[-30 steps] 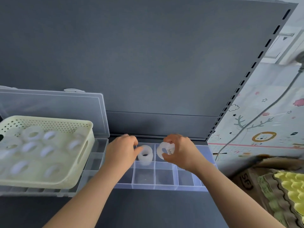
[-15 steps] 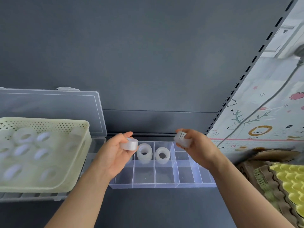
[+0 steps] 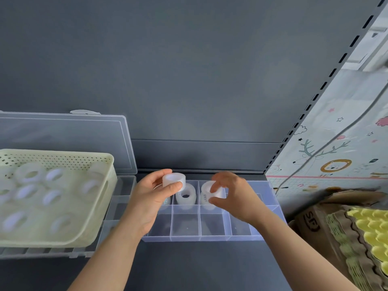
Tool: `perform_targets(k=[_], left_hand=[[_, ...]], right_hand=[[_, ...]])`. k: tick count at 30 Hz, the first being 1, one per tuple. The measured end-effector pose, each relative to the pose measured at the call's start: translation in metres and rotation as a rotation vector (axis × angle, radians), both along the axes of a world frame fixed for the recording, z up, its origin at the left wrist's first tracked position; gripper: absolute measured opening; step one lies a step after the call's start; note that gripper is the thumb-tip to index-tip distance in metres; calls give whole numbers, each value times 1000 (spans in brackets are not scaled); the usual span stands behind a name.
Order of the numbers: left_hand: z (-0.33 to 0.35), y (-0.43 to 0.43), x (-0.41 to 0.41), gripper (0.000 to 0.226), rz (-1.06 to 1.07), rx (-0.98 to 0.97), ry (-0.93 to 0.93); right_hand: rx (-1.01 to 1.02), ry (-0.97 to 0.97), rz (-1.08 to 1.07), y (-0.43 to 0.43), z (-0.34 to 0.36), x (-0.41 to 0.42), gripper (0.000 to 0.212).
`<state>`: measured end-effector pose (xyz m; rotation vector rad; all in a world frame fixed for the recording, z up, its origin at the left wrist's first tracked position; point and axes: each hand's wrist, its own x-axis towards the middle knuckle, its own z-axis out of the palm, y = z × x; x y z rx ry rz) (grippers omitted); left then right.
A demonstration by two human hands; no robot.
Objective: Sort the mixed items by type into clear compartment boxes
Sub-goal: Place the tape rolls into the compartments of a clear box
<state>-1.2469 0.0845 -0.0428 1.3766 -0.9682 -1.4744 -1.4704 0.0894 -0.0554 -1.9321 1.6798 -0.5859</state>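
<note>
Tape roll (image 3: 173, 180) is hanging upright, its hole facing up, pinched between the thumb and fingertips of the left hand (image 3: 151, 198), just above the back-left cell of the clear box (image 3: 210, 238). A second roll (image 3: 185, 195) is standing in the next cell. The right hand (image 3: 235, 196) is curling round a dotted roll (image 3: 206, 196) in the cell beyond. The pinched roll is probably needing only a short straight drop.
</note>
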Motion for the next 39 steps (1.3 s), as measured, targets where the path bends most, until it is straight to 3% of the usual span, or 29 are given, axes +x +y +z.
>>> perform_targets(k=[6,9,12,14,19,22,25,27,29,33,39], left_hand=[[-1,1,-1,48,-54,-16,-43],[-1,1,-1,51,-69,-23,-51],[-3,2,-1,53,-86,-29,-61],[-1,4,-5,52,-96,-56,-73],[12,5,-32,56,-224,-190,-105],[8,0,-52,62,-339,-385,-298],[2,-9,-58,77,-453,-493,-625],[-6,-16,-56,88,-554,-512,-930],[-13,-20,-54,93,-616,-486,-1123],[-18,-21,-51,85,-627,-442,-1101],[-21,-20,-49,84,-626,-432,-1036]], right_hand=[[-69,-6,14,2,-11,1,14],[-166,131,108,3,-15,-1,14],[-164,147,144,5,-15,-4,19],[-153,45,73,5,-8,-4,22],[62,-490,-142,6,30,2,14],[89,-546,-177,6,38,-1,8],[17,-467,-312,5,36,-21,12],[-35,-327,-353,5,31,-36,15],[-67,-172,-347,4,24,-44,14],[-59,88,-328,4,11,-45,9],[-21,324,-264,2,-4,-42,15]])
